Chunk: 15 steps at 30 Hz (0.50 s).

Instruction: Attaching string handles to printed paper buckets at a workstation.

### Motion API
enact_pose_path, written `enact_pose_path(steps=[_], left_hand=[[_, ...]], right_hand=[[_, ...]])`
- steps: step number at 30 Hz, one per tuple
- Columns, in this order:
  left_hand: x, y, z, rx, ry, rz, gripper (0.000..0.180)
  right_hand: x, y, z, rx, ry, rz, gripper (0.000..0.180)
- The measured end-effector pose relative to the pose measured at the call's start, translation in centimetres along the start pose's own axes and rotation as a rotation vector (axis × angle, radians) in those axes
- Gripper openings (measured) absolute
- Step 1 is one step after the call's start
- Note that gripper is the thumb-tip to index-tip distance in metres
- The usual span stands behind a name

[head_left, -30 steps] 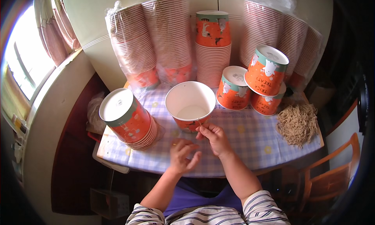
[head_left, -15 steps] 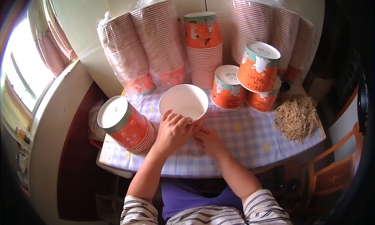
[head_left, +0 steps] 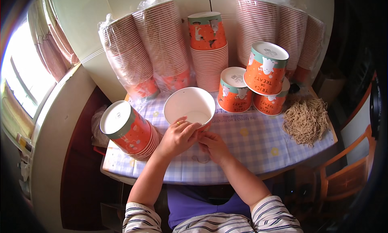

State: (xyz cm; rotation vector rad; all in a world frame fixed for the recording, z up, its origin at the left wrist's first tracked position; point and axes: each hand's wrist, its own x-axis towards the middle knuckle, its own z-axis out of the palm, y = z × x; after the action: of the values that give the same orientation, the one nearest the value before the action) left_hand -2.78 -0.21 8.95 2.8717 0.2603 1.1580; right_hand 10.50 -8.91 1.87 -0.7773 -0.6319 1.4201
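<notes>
White lines the round, orange-sided bucket [head_left: 185,103], left grip [head_left: 179,138] closed over its rim, right grip [head_left: 214,146] unclear.

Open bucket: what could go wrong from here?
The open bucket might tip or slide, as the left hand and right hand are both at its near side.
The inverted stack near the left hand could get knocked.
The upside-down bucket perched on two lower buckets could topple if bumped.
</notes>
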Motion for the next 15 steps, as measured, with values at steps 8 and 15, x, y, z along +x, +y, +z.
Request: enact_pose_path(steps=[8,15], left_hand=[[0.24,-0.06,-0.17,-0.014,0.010,0.028,0.030],[0.19,-0.21,0.07,0.008,0.028,0.045,0.028]], right_hand=[[0.00,-0.13,0.23,-0.029,0.033,-0.030,0.014],[0.03,-0.29,0.25,-0.056,0.040,-0.018,0.014]])
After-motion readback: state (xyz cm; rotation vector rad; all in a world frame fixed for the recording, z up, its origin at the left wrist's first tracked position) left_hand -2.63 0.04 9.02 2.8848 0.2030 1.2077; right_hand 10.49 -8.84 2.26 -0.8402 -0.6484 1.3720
